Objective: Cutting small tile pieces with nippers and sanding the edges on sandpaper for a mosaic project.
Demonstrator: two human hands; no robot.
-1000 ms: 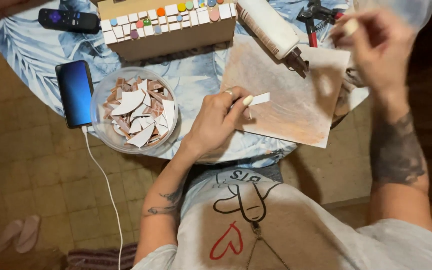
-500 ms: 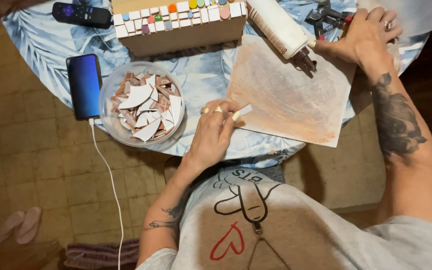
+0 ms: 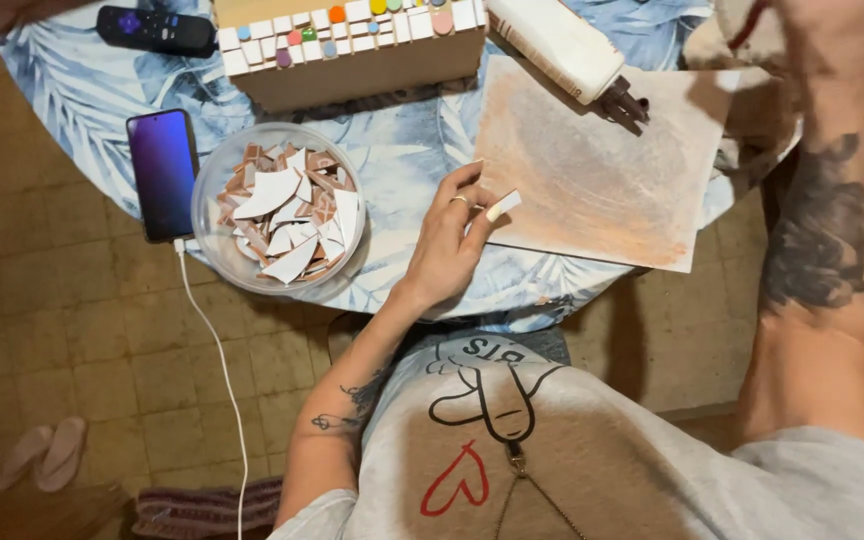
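Left hand [image 3: 449,245] pinches a white tile shard [image 3: 503,206]; right hand [image 3: 837,40], cropped, grip unclear.

A single head-worn camera looks almost straight down from above the person's chest, so the grey shirt [image 3: 572,450] fills the lower frame. It faces forward over the near edge of the round surface [image 3: 402,160], which crosses the upper half at close range. The tiled floor [image 3: 82,340] shows to the left and below. No second view overlaps it.
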